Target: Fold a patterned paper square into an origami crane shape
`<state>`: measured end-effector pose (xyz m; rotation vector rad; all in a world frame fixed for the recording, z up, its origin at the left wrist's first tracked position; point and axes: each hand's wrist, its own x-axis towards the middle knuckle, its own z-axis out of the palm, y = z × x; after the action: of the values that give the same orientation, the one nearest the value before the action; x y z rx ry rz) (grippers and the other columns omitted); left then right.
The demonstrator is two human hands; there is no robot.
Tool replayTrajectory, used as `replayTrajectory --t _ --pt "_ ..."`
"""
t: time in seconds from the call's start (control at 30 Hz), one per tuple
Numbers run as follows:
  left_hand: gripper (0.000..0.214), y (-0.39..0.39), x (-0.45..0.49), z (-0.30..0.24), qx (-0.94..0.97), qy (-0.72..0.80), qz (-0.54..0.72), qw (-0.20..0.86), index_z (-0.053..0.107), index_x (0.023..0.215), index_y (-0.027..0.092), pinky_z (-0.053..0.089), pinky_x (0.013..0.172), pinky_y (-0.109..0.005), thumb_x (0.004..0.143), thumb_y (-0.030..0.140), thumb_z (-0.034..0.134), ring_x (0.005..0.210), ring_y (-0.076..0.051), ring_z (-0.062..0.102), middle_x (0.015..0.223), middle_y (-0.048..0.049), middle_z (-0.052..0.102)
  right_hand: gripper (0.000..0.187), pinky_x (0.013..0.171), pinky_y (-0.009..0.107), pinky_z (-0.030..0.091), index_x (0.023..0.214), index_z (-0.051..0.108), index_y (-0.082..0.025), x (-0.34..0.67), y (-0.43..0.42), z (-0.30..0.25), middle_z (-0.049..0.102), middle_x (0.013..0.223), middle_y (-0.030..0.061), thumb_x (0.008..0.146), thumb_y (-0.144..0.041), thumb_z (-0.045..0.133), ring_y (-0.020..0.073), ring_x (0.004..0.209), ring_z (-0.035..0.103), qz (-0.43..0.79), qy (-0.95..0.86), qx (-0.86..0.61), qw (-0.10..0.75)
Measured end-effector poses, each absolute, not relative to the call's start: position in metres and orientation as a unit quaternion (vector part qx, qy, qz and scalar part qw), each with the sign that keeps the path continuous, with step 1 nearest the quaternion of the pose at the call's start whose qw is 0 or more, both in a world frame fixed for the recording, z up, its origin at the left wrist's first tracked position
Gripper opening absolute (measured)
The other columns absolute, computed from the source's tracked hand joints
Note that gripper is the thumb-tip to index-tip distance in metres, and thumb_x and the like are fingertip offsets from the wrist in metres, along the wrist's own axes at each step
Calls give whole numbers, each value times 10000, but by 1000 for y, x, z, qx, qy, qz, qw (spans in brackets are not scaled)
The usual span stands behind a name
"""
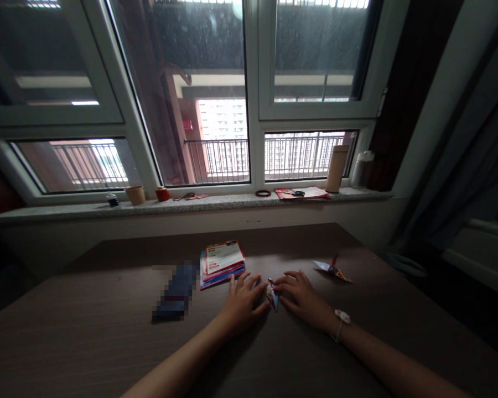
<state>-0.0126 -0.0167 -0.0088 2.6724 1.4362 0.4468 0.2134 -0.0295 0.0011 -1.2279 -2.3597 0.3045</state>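
Note:
A small folded piece of printed paper (273, 296) lies on the table between my hands, its narrow point toward me. My left hand (244, 298) is at its left edge, with the fingers bent and the thumb and fingertips against the paper. From the other side my right hand (302, 298) grips the right edge with curled fingers. A bracelet with a pale charm (342, 316) circles the right wrist. To the right rests a folded paper crane (334, 269), apart from both hands. The fingertips partly cover the paper, so its exact fold is hard to see.
A stack of printed sheets (224, 262) lies beyond my left hand, beside a dark pixelated object (176, 292). On the windowsill (228, 202) stand a tan cup (135, 194), a red spool-like item (162, 193), scissors (297, 193) on red papers, and two bottles (335, 168).

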Motion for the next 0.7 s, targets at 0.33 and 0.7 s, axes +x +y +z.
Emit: replayTrajectory --t 0.33,0.7 --pt "419 -17 -12 -9 865 464 186 46 551 1234 347 168 1070 -685 824 377 633 1315 -337 340 1367 -50 494 282 1121 561 159 1162 611 -330 213 -30 1 605 1249 7 901 -284 515 255 1267 400 111 -856 -450 230" --pt "420 -15 -11 -5 857 473 195 62 560 1122 247 194 1079 -654 760 408 699 1284 -325 384 1331 -79 527 275 1118 594 121 1152 608 -341 212 -29 0 599 1263 -9 894 -290 530 258 1264 398 121 -849 -459 232"
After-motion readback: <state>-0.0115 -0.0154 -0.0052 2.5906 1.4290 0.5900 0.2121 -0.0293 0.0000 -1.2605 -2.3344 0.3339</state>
